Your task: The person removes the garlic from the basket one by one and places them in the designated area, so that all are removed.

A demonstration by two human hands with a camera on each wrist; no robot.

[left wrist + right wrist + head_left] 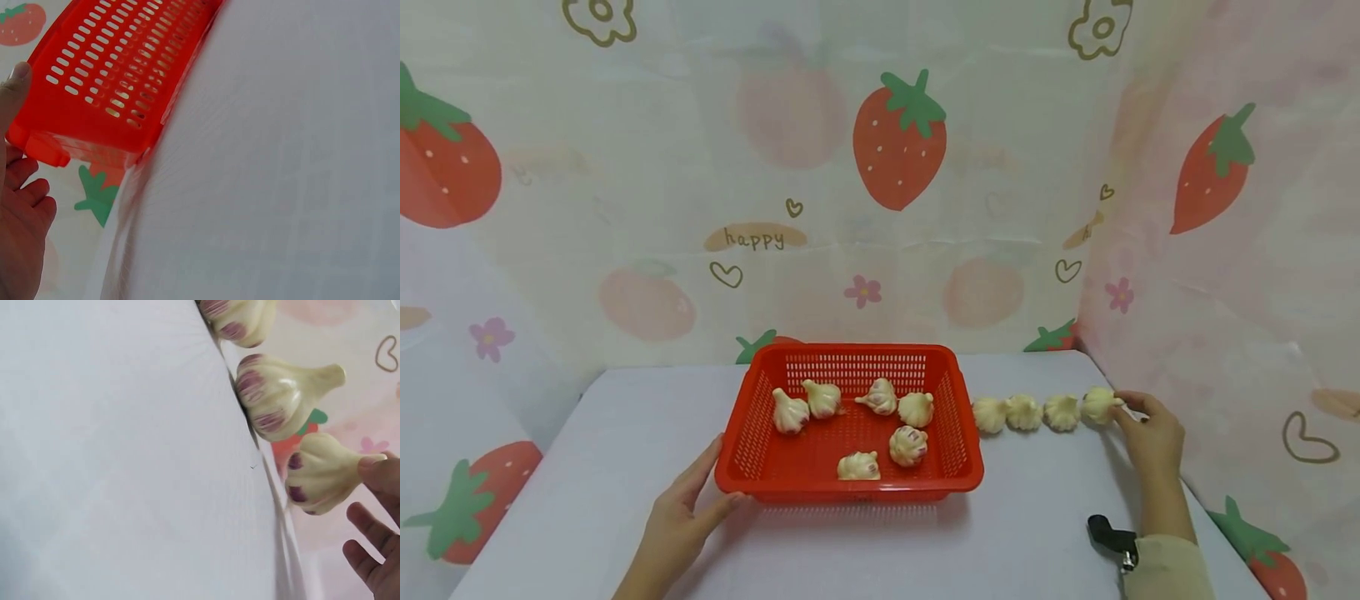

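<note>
the garlic bulb (1099, 406) is pinched by its neck in the right hand (1153, 440), body lying leftward of that grip, beside three lined-up bulbs (1023, 412), while the red basket (850, 486) is held by the left hand (677, 510).

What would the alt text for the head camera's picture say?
A person's right hand pinches a garlic bulb by its stem, beside a row of three other bulbs; the left hand holds the near left corner of a red basket containing six more bulbs. Behind the white table is a strawberry-print backdrop.
</note>
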